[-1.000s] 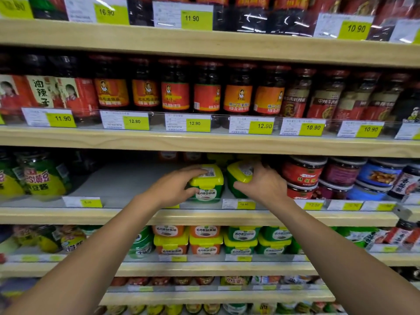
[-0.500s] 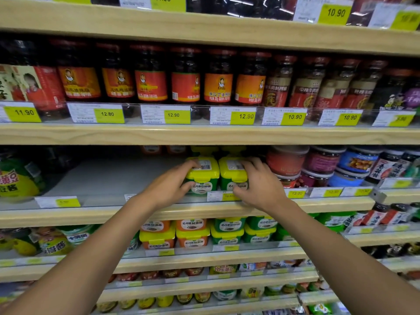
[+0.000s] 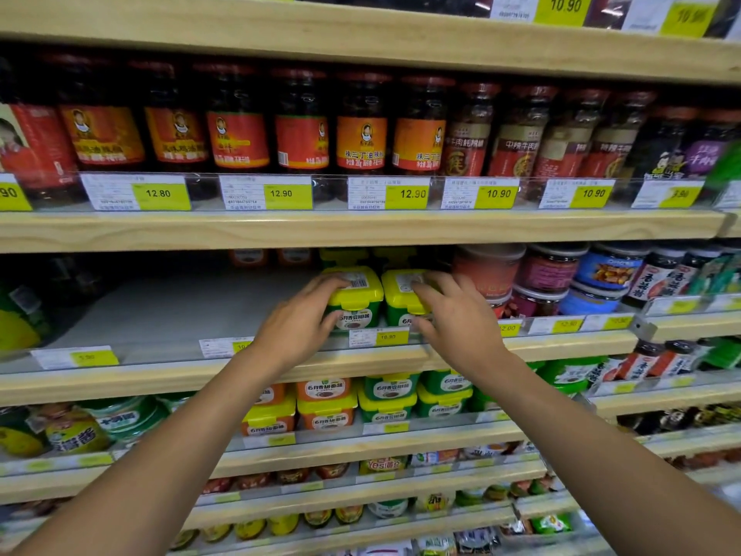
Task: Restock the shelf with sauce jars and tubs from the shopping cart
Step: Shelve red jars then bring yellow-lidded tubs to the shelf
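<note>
Two green sauce tubs with yellow lids stand side by side at the front of the middle shelf (image 3: pixel 160 315). My left hand (image 3: pixel 296 323) grips the left tub (image 3: pixel 357 298), fingers over its lid and thumb at its front. My right hand (image 3: pixel 457 315) grips the right tub (image 3: pixel 401 292), fingers curled over the lid and thumb low on its front. More tubs of the same kind stand behind them, partly hidden.
Round jars (image 3: pixel 553 274) fill the middle shelf right of the tubs. Dark chilli-sauce jars (image 3: pixel 300 126) line the shelf above. Orange and green tubs (image 3: pixel 361 403) sit stacked on the shelf below. Left of my left hand the shelf surface shows bare white.
The right tub was tilted a second ago and now stands upright beside the left one. Both hands stay on the tubs. The camera has moved closer and slightly right.
</note>
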